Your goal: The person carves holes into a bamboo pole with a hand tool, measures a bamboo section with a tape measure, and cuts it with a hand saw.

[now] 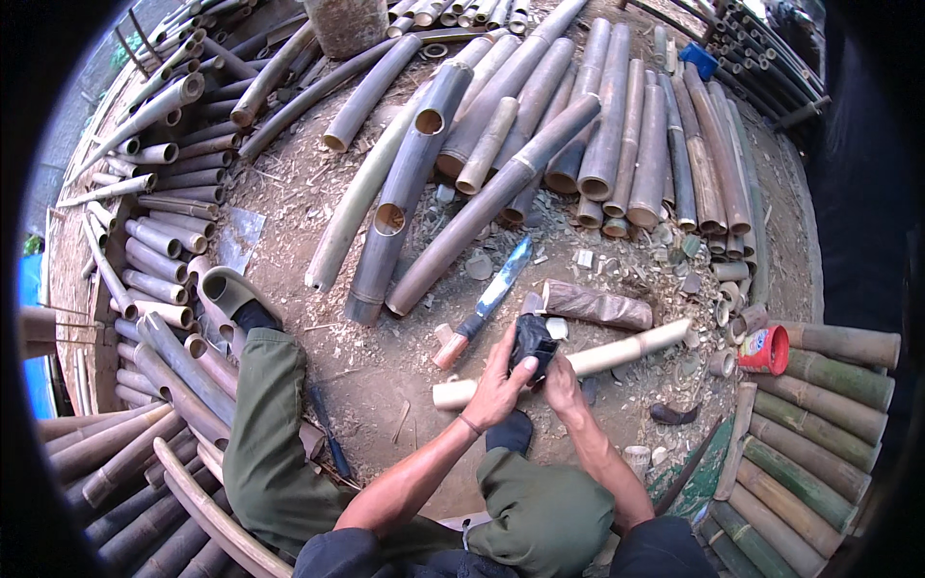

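Right at the hub of our clock, twelve pointing away from the person, a compact, glossy black object (pixel 536 339) is sitting between two bare hands, its exact kind too obscured to call. Over at seven, the left hand (pixel 499 387) is grasping it, fingers wrapping its left side, thumb lying across the near face. Down at five, the right hand (pixel 562 387) is curling its fingers by the lower right edge; whether they're gripping or merely touching, I cannot tell!

Behind both hands, a pale, peeled cylindrical pole (pixel 626 354) is running from eight o'clock across to three. Up at two, a rough, brown cylindrical log (pixel 597 304) is lying on the brown earth floor (pixel 376 380), and at ten to eleven a long knife with a bluish metal blade and a brown handle (pixel 491 294) is resting among scattered chips. Look out to three: a red, round tub (pixel 764 350) is tipping onto its side, beside green and brown bamboo tubes (pixel 819 424). Nearer one, a row of greyish-brown bamboo lengths (pixel 602 125) is fanning outward.
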